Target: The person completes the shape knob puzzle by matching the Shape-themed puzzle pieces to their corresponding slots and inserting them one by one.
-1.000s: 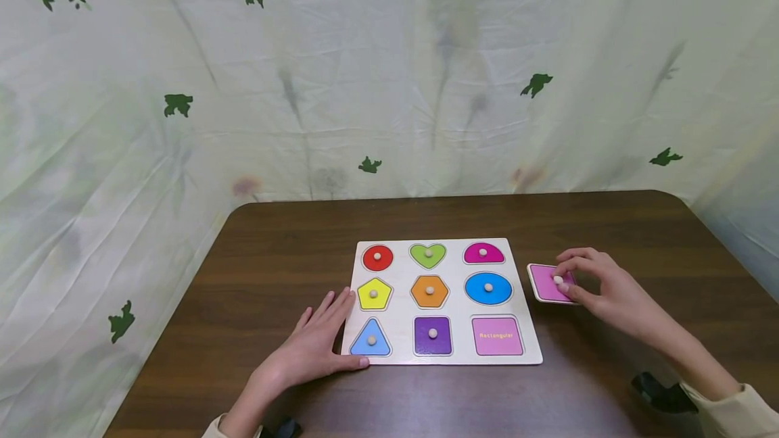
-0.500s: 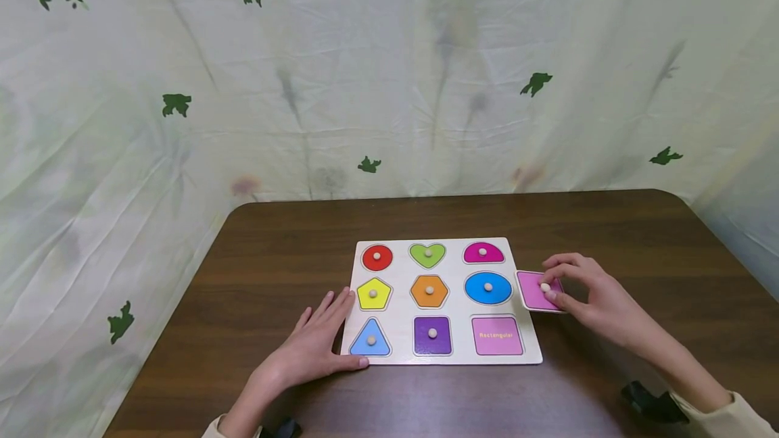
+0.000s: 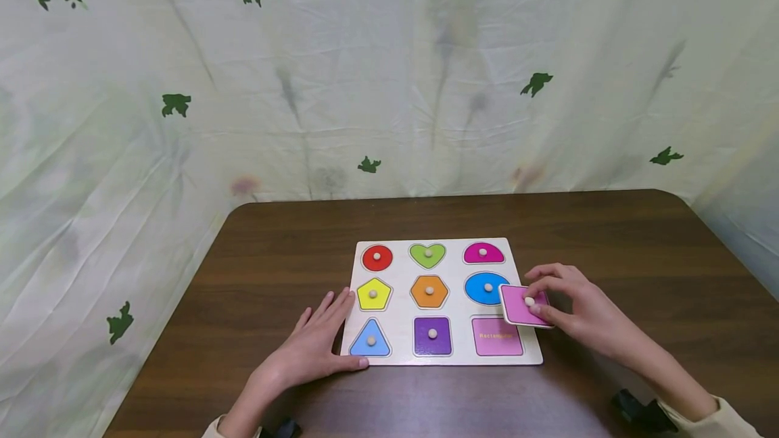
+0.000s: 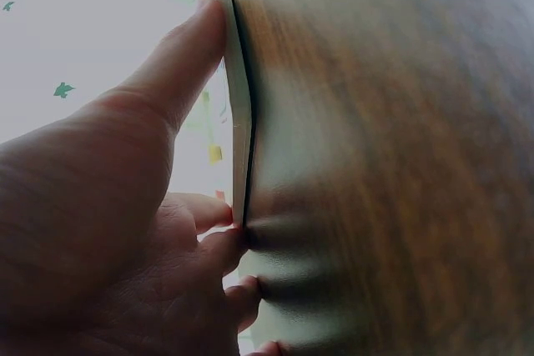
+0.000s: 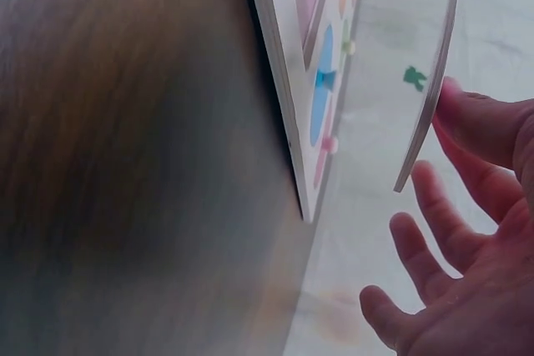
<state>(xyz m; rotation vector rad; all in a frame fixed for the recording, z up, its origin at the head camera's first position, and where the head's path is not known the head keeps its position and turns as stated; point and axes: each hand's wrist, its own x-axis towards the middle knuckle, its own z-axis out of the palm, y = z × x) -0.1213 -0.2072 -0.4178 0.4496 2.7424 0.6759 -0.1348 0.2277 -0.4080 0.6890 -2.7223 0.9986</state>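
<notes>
A white shape-puzzle board (image 3: 402, 323) lies on the table with colored knobbed pieces set in it. Its lower-right rectangular recess (image 3: 494, 342) holds no piece and shows a printed word, partly covered from above. My right hand (image 3: 578, 306) pinches the white knob of a pink rectangular puzzle piece (image 3: 511, 304), held over the board's right edge. In the right wrist view that piece (image 5: 430, 93) is edge-on, apart from the board. My left hand (image 3: 313, 343) rests at the board's left side, fingers extended; its thumb touches the lower-left corner, seen also along the board's edge (image 4: 239, 114).
The brown wooden table (image 3: 292, 235) extends around the board. Behind it hangs a pale curtain (image 3: 389, 73) with green leaf prints. Dark wrist straps (image 3: 642, 412) show near both sleeves.
My right hand has carried the pink rectangular piece left and nearer, from beside the board to over its right edge. The left hand has stayed in place.
</notes>
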